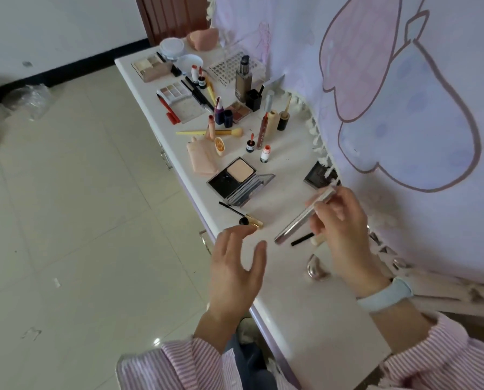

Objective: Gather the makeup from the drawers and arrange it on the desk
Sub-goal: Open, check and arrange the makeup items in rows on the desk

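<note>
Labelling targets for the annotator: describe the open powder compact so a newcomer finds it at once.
Start at the white desk along the pink cartoon curtain. The compact lies near the desk's front edge, just beyond the open left hand and the mascara wand. It is the only black square case lying open, with one beige powder pan and a mirrored lid; the other palettes hold several shades.

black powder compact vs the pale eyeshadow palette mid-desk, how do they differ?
The powder compact has a black case; the eyeshadow palette has a pale, whitish one. The compact holds one large beige pan; the palette holds a grid of several small pans. The compact lies nearer the hands, close to the left hand; the palette lies farther up the desk. Both lie open and flat.
</note>
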Demonstrator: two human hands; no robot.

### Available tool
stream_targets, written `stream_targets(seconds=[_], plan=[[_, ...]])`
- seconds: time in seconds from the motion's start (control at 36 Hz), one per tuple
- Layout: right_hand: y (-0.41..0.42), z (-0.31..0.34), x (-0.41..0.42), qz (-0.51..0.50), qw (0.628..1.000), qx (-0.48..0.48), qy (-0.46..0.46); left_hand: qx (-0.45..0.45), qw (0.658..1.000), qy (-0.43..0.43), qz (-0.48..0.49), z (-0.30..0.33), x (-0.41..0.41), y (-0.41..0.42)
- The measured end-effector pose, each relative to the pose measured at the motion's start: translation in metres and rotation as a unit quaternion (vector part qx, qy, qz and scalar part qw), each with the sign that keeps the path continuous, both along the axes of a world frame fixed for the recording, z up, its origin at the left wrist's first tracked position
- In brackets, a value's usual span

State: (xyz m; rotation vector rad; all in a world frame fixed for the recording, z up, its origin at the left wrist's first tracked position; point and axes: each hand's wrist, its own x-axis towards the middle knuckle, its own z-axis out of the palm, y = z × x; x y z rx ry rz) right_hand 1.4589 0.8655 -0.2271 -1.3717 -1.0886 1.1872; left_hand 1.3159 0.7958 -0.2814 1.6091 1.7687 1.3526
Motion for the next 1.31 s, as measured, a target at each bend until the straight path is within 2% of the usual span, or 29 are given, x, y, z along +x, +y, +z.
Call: stream_targets(seconds=[0.06,0.11,0.17,0.25,0.33,0.39,0.47,0.53,0.58,0.64,0.69,0.78,0.97,1.11,1.22,1.31], plan=[[-0.01,-0.001,-0.005,-0.002,0.994,-0.072,0.085,-0.038,0.997,0.016,-0.071,0.007,0.004,0.0],[-0.022,0.0,-0.009,0.033,0.987,-0.111,0.112,-0.1,0.986,0.038,-0.126,0.008,0.007,-0.002],[-0.032,-0.002,-0.008,0.065,0.99,-0.113,0.05,-0.119,0.981,0.05,-0.143,0.004,0.007,-0.005],[-0.036,-0.011,0.001,0.069,0.987,-0.085,-0.118,-0.096,0.98,0.093,-0.145,0.0,0.001,-0.008],[-0.035,-0.017,0.004,0.081,0.978,-0.067,-0.182,-0.106,0.973,0.138,-0.153,-0.001,-0.005,-0.013],[-0.036,-0.017,0.003,0.095,0.971,-0.03,-0.217,-0.142,0.97,0.102,-0.17,-0.001,-0.007,-0.016],[-0.039,-0.018,0.004,0.141,0.963,0.024,-0.228,-0.204,0.958,0.001,-0.202,0.001,-0.011,-0.014],[-0.039,-0.021,0.009,0.186,0.96,0.026,-0.209,-0.225,0.952,-0.025,-0.206,0.004,-0.016,-0.011],[-0.035,-0.024,0.015,0.228,0.955,-0.001,-0.188,-0.239,0.948,-0.003,-0.212,0.005,-0.02,-0.008],[-0.031,-0.023,0.017,0.246,0.952,-0.072,-0.165,-0.254,0.941,0.031,-0.222,0.005,-0.022,-0.009],[-0.03,-0.022,0.015,0.258,0.943,-0.119,-0.176,-0.252,0.936,0.076,-0.233,0.005,-0.02,-0.011],[-0.034,-0.023,0.006,0.261,0.931,-0.094,-0.236,-0.232,0.934,0.133,-0.237,0.006,-0.014,-0.011],[-0.035,-0.025,0.008,0.285,0.936,-0.033,-0.206,-0.229,0.942,0.099,-0.223,0.005,-0.002,-0.013],[-0.035,-0.025,0.011,0.322,0.927,0.001,-0.193,-0.275,0.933,0.017,-0.232,0.005,-0.004,-0.011],[-0.033,-0.027,0.015,0.317,0.937,-0.065,-0.132,-0.298,0.926,-0.05,-0.228,0.008,-0.003,-0.011],[-0.031,-0.028,0.01,0.287,0.93,-0.102,-0.204,-0.297,0.923,-0.045,-0.241,0.008,0.0,-0.013]])
